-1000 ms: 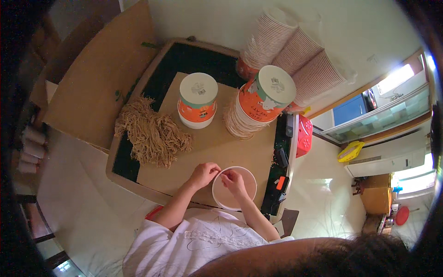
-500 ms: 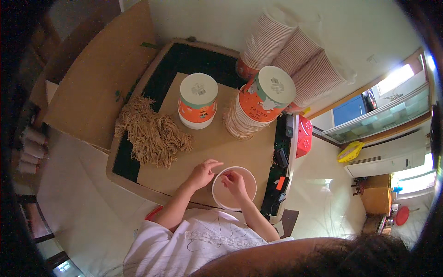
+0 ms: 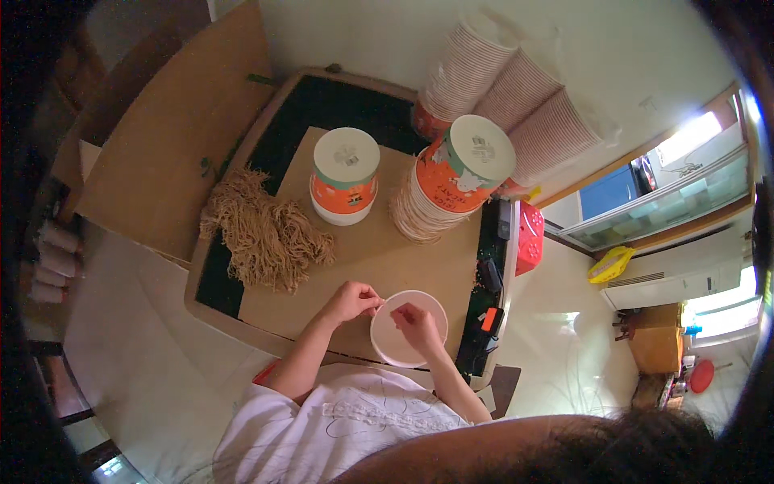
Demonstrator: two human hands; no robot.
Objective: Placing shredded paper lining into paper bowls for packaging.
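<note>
One grip, the right hand (image 3: 417, 324), curls, its hold indiscernible. Below lies a white tub (image 3: 389, 343), beside the pressed-together left hand (image 3: 353, 302).

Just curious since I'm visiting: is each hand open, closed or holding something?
Left hand: fingers bent by the white tub; grip unclear.
Right hand: curled over the tub; grip unclear.

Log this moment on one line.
left hand: at left rim of bucket; right hand: over bucket's mouth; bucket: mouth up; twine: left of bucket; short stack: beyond hands
</note>
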